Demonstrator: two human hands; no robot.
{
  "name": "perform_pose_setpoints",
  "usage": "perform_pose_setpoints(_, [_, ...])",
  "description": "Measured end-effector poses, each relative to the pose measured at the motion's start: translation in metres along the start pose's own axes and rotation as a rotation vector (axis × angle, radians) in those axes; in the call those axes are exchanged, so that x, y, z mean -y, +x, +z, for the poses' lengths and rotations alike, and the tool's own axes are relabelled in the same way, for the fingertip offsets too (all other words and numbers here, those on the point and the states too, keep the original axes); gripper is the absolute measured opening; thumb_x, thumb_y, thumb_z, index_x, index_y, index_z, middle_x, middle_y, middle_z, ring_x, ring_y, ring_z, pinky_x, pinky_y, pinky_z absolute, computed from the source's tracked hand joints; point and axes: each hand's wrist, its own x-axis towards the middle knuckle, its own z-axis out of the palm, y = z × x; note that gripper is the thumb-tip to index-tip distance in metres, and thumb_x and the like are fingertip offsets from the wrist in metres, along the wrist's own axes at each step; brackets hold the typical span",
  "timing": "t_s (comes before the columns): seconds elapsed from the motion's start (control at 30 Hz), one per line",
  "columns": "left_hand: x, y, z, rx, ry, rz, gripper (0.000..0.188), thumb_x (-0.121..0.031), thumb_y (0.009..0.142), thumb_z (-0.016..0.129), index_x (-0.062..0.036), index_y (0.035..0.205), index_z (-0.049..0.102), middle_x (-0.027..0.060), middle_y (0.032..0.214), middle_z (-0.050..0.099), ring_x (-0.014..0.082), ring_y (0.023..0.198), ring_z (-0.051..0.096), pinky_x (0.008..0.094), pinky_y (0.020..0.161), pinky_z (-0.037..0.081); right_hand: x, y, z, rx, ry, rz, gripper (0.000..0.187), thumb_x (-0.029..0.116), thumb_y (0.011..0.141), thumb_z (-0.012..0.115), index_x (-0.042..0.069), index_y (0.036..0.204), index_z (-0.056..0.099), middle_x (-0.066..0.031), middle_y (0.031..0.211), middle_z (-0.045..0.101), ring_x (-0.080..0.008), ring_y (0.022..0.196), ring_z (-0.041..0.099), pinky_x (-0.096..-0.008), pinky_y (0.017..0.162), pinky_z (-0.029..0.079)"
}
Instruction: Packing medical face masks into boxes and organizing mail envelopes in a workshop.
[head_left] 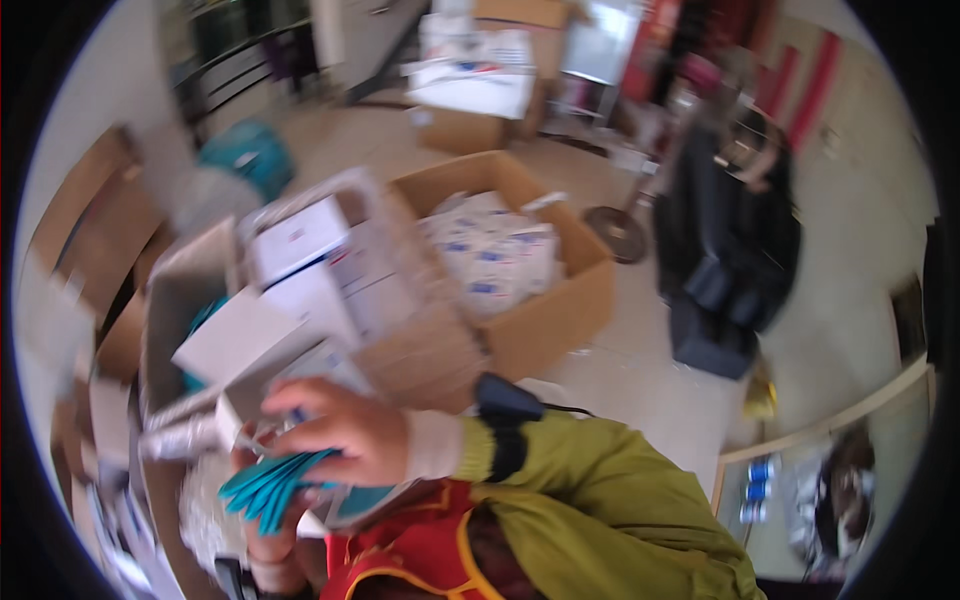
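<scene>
A bundle of teal gloves [270,488] fans out between my two hands at the lower middle. My left hand [275,540] is closed around the bundle from below, partly hidden by it. From the right, my right hand [350,430] reaches across with bent fingers and closes over the gloves' upper end. Motion blurs its fingertips. Just beyond it stands an open white box [240,405], its flap [240,340] raised. Under my right wrist shows a white and teal item [370,505], too blurred to name.
A large carton [190,270] ahead holds white boxes [300,240] and something teal. To its right, another carton [550,345] contains many white packets [490,250]. Farther right are a round metal base [615,235] and a black padded chair [720,240]. Cardboard [100,220] leans at left.
</scene>
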Motion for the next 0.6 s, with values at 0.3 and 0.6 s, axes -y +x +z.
perform_pose_setpoints(0.3, [0.010,0.009,-0.021,0.213,0.786,-0.091,0.058,-0.010,0.074,0.071,0.0007,0.126,0.048,0.0149,0.120,0.056,0.0203,0.105,0.055,0.0321,0.090,0.042,0.006,0.001,-0.031,-0.088,0.227,0.405,0.036,0.021,0.084,0.063,-0.001,0.112,0.056,-0.0165,0.094,0.066,-0.0248,0.084,0.064,-0.0342,0.076,0.050])
perform_pose_setpoints(0.6, [-0.031,0.021,0.029,-0.222,1.324,0.998,0.066,-0.002,0.065,0.067,-0.0017,0.128,0.047,0.0249,0.127,0.048,0.0412,0.119,0.048,0.0464,0.097,0.041,-0.024,-0.004,-0.013,-0.150,0.577,0.713,0.041,0.022,0.085,0.065,-0.002,0.118,0.057,-0.0091,0.097,0.066,-0.0143,0.085,0.063,-0.0287,0.076,0.051])
